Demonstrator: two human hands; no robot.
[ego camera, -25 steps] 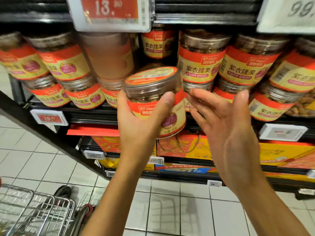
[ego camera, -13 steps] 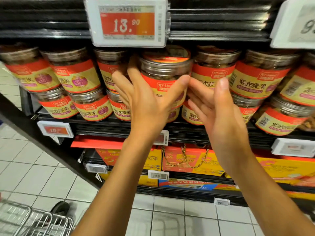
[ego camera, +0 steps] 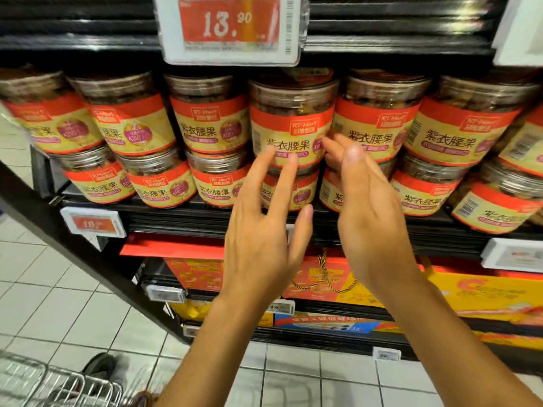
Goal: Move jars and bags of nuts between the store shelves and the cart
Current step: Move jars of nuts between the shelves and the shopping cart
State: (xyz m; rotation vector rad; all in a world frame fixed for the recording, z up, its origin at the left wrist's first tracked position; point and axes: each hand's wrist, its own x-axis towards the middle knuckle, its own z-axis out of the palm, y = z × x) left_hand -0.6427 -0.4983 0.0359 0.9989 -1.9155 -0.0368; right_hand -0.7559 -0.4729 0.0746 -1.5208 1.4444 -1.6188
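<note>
A clear jar of nuts (ego camera: 291, 113) with a red and yellow label stands in the upper row on the shelf (ego camera: 205, 214), on top of another jar. My left hand (ego camera: 264, 230) hovers just in front of it with straight, spread fingers, the fingertips near its label. My right hand (ego camera: 367, 207) is beside it on the right, fingers straight, tips close to the jar's right side. Neither hand holds anything. Several like jars fill two stacked rows to both sides.
A large price tag (ego camera: 230, 27) hangs from the shelf above. Orange and yellow gift boxes (ego camera: 470, 292) fill the lower shelf. The wire cart (ego camera: 58, 386) is at the bottom left over the white tiled floor, with a dark shoe (ego camera: 100, 362) beside it.
The jar that my left hand gripped went up onto the upper row of the shelf. My left hand let go and drew back; my right hand also opened away from it.
</note>
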